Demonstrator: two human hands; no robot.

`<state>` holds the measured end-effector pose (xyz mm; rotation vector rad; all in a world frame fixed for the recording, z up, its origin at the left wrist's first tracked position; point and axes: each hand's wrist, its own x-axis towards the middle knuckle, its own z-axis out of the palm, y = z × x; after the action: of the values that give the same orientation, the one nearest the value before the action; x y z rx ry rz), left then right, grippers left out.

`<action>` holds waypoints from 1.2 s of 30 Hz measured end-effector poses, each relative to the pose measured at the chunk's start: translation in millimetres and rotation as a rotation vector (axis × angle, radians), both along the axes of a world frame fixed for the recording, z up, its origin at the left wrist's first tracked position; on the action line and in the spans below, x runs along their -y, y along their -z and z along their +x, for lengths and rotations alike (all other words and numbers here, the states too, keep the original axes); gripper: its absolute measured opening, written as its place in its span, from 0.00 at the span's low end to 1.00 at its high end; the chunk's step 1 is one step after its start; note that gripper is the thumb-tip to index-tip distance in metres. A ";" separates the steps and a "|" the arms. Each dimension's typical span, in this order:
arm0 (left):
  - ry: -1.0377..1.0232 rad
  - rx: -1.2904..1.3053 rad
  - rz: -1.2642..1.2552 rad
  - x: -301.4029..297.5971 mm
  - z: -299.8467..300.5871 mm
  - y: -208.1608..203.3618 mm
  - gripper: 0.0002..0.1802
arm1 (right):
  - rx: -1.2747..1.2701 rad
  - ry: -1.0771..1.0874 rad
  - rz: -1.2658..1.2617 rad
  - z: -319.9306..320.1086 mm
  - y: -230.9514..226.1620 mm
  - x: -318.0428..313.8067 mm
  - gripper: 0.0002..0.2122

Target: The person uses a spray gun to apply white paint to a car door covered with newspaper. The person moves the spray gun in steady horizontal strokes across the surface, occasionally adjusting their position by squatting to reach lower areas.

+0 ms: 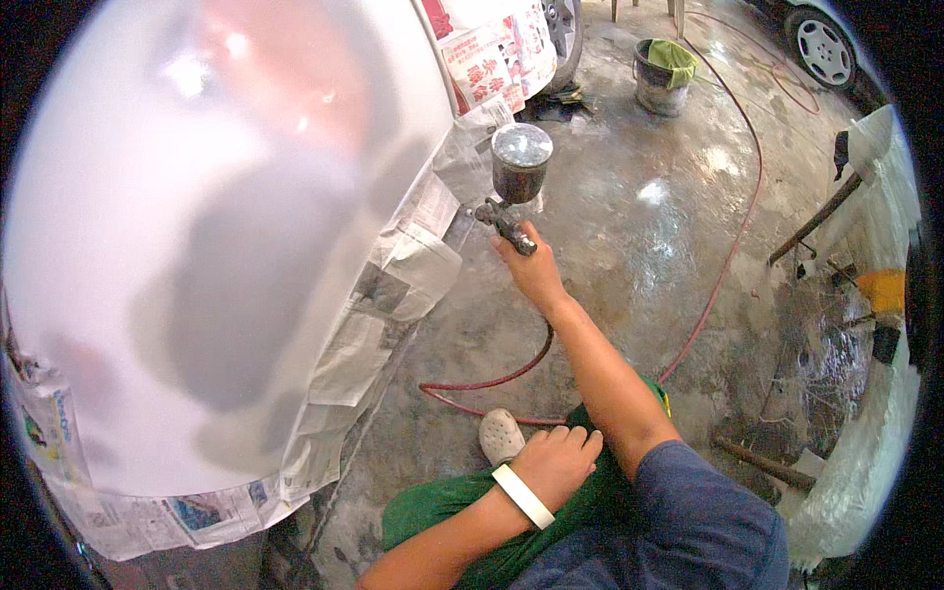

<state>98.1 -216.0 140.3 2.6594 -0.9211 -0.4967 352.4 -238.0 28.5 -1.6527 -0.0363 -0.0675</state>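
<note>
My right hand is wrapped round the handle of a spray gun, whose dark cup with a silvery lid stands on top. The nozzle points left, toward a white car panel with grey patches and a reddish area near its top. A gap separates gun and panel. Newspaper sheets line the panel's right and lower edges. From below my right hand, a dark red hose curves down toward my leg. My left hand, with a pale wristband, lies on my green-trousered leg, fingers extended and holding nothing.
A long red hose runs over the wet-looking concrete floor. A bucket with a green cloth stands at the far side. Plastic sheeting and a dark bar are on the right. Another car's wheel shows far right.
</note>
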 end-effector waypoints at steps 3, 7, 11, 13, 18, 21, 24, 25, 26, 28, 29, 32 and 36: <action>0.018 -0.033 0.028 0.4 0.3 1.6 0.21 | 0.056 -0.114 -0.035 -1.0 -0.9 6.7 0.16; 0.005 -0.037 0.023 -2.9 -5.9 11.4 0.21 | 0.069 -0.248 -0.034 -18.1 -34.5 15.6 0.14; -0.031 -0.056 0.001 -2.7 -12.7 7.6 0.19 | -0.028 -0.240 -0.044 -38.0 -87.0 29.5 0.17; -0.027 -0.049 -0.017 0.4 -16.9 11.4 0.18 | -0.048 -0.215 -0.030 -45.1 -104.1 35.2 0.16; -0.015 -0.009 -0.020 5.2 -21.1 19.6 0.17 | 0.048 -0.196 0.087 -52.0 -128.1 32.5 0.13; -0.020 -0.008 -0.022 5.2 -16.7 26.8 0.15 | 0.089 -0.165 0.015 -48.8 -138.7 29.6 0.13; -0.041 -0.041 0.019 2.5 -10.4 26.2 0.12 | 0.116 -0.119 -0.032 -41.2 -146.5 28.8 0.14; -0.048 -0.030 0.016 1.9 -8.5 26.4 0.12 | 0.118 -0.107 -0.040 -38.1 -147.9 29.9 0.14; -0.056 -0.019 0.013 1.4 -6.6 26.7 0.12 | 0.138 -0.082 -0.062 -34.8 -148.8 31.6 0.14; -0.072 -0.007 0.001 -1.7 -7.3 26.7 0.12 | 0.171 -0.033 -0.098 -29.3 -146.9 34.8 0.16; -0.080 -0.002 -0.012 -3.3 -8.0 26.3 0.12 | 0.177 -0.025 -0.091 -26.3 -146.4 36.7 0.16; -0.099 -0.033 -0.002 -6.5 -9.4 28.3 0.12 | 0.175 -0.009 -0.087 -24.3 -148.2 37.5 0.16; -0.099 -0.038 0.000 -10.9 -9.4 31.5 0.12 | 0.114 -0.063 -0.133 -33.6 -158.4 36.4 0.17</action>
<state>88.7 -205.1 108.8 2.6705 -0.7739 -0.5228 318.8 -274.4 186.9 -1.7782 -0.1827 -0.1135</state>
